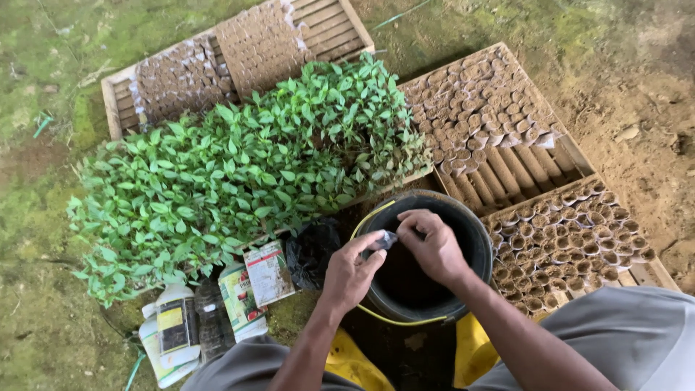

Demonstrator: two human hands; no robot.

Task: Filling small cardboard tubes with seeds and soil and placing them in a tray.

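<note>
above the black bucket (474,239), the left hand (351,271) and right hand (434,246) together pinched 1 small pale sleeve (384,240); green seedlings (239,174) stood left of the bucket.

This is an outdoor plant nursery, a working spot on bare ground. Reddish-brown soil lies to the right and mossy green earth to the left and far side. A dense block of young green seedlings (239,174) fills the middle. Wooden slatted trays (337,25) hold rows of small soil-filled paper pots (481,101), some far behind the seedlings, more to the right. A black bucket (478,239) of dark soil stands near. Plastic bottles (174,329) and printed packets (268,274) of garden products lie near left.
</note>
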